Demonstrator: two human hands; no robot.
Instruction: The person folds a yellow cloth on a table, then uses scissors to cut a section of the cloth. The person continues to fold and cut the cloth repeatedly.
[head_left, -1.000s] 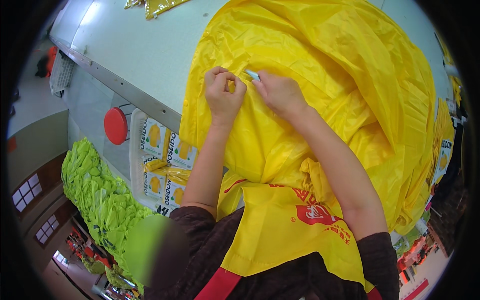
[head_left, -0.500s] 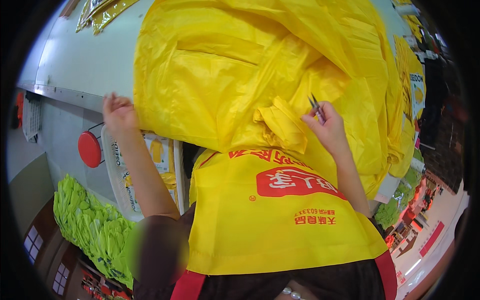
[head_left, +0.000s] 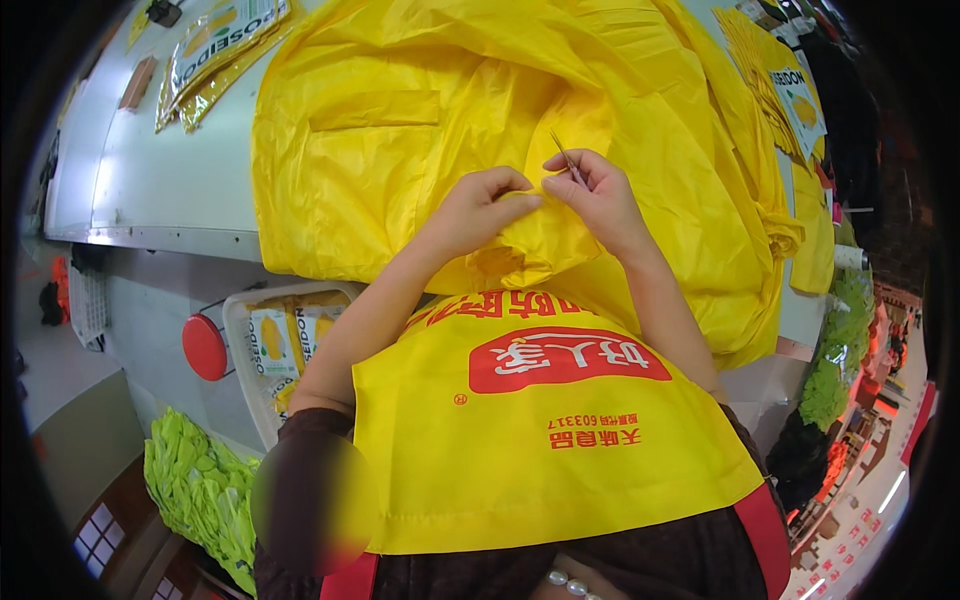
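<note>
A large yellow waterproof garment [head_left: 340,190], its pocket flap [head_left: 385,110] facing up, lies rumpled over the table in front of me. My left hand [head_left: 480,212] pinches a bunched edge of it just in front of my apron. Close by on the right, my right hand [head_left: 608,208] grips thread snips [head_left: 568,160], their pointed blades tilted up and to the left. The right thumb and fingertips meet at the same bunched fabric, near the left fingertips. Which seam or edge lies between them is too small to make out.
Packed yellow garments [head_left: 205,75] lie at the far left of the table [head_left: 160,205]. A white crate [head_left: 240,330] of packets stands below its edge, beside a red round stool [head_left: 205,347]. Bright green garments [head_left: 195,490] are heaped lower left. Folded yellow garments [head_left: 770,85] line the right side.
My left hand has come from the table's left edge to the middle and taken hold of the yellow fabric. My right hand, with the snips, has moved left to meet it.
</note>
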